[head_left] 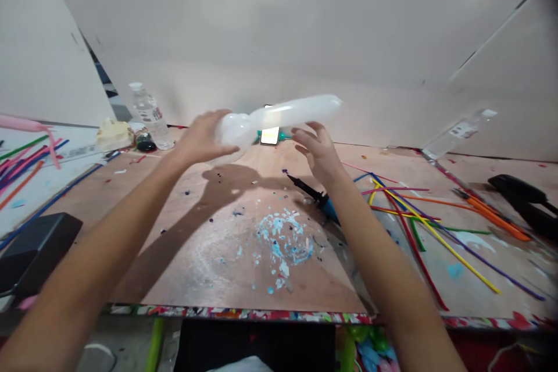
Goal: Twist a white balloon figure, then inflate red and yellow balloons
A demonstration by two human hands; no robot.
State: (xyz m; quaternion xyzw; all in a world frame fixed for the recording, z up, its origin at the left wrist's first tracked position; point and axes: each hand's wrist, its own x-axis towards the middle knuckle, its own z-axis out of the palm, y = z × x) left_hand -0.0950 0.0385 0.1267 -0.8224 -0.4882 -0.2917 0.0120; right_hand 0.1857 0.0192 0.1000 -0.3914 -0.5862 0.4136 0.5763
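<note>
A white, inflated modelling balloon (300,110) is held above the table, its long end pointing right. My left hand (204,139) is closed around its bulged left part, where the balloon looks pinched or twisted into segments. Just below the long end is my right hand (318,151), fingers spread and curved, seemingly not gripping the balloon. Under my right forearm lies a blue hand pump (330,209) with a black nozzle, partly hidden. Behind the balloon a phone (269,135) with a lit screen stands against the back panel.
Uninflated coloured balloons (436,226) lie on the right, beside an orange-handled tool (501,218) and a black object (523,197). Plastic bottles stand left (152,116) and lean right (460,132). A dark box (39,250) sits at the left. Light-blue flecks (285,238) mark the table.
</note>
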